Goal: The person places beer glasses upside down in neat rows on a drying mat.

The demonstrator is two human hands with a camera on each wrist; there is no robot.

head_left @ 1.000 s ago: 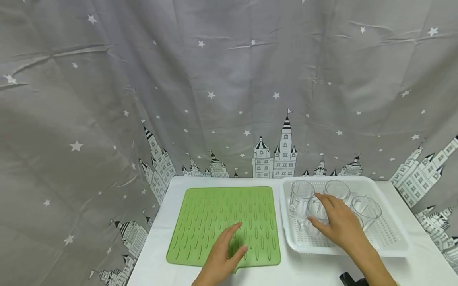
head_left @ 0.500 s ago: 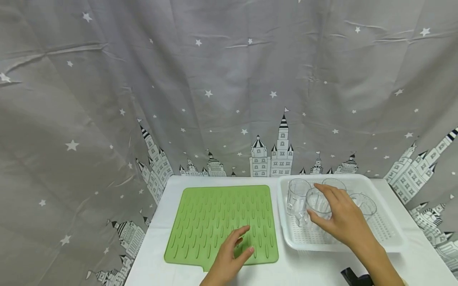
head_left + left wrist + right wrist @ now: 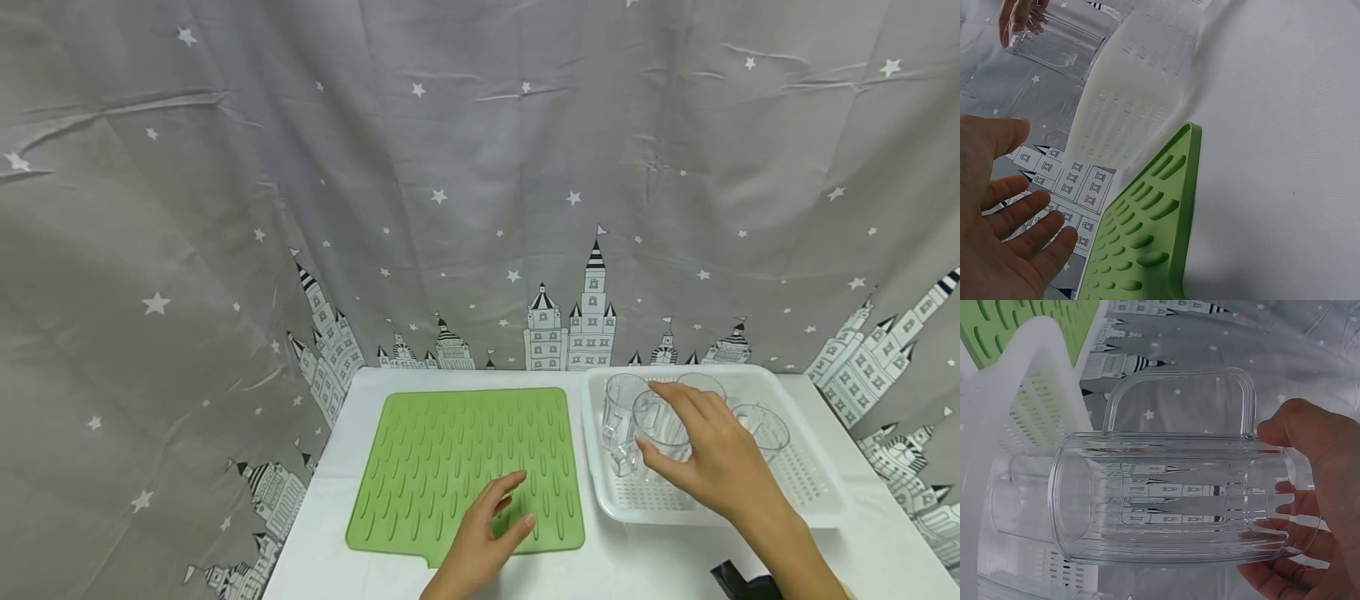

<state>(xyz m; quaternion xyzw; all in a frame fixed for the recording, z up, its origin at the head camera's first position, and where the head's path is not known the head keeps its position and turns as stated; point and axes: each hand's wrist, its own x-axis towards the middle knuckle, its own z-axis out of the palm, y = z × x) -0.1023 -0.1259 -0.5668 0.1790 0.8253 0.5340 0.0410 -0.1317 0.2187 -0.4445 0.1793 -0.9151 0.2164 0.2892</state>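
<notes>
My right hand [image 3: 712, 454] grips a clear glass mug [image 3: 1172, 500] near its rim, thumb on one side and fingers on the other. The mug's handle [image 3: 1179, 375] sticks out on the thumb side in the right wrist view. It is held up over the white plastic basket [image 3: 832, 508], where several other clear glass mugs [image 3: 765, 429] stand, partly hidden by the hand. My left hand [image 3: 480, 533] holds nothing, its fingers relaxed and thumb apart, above the near edge of the green ridged mat [image 3: 450, 467].
The mat and basket lie side by side on a white-covered table [image 3: 322, 517]. Behind hangs a grey curtain [image 3: 450, 167] printed with stars and castles. A black device [image 3: 742, 579] sits by the right wrist.
My right hand has taken hold of a mug among the others and raised it a little. The left hand has shifted slightly right over the mat.
</notes>
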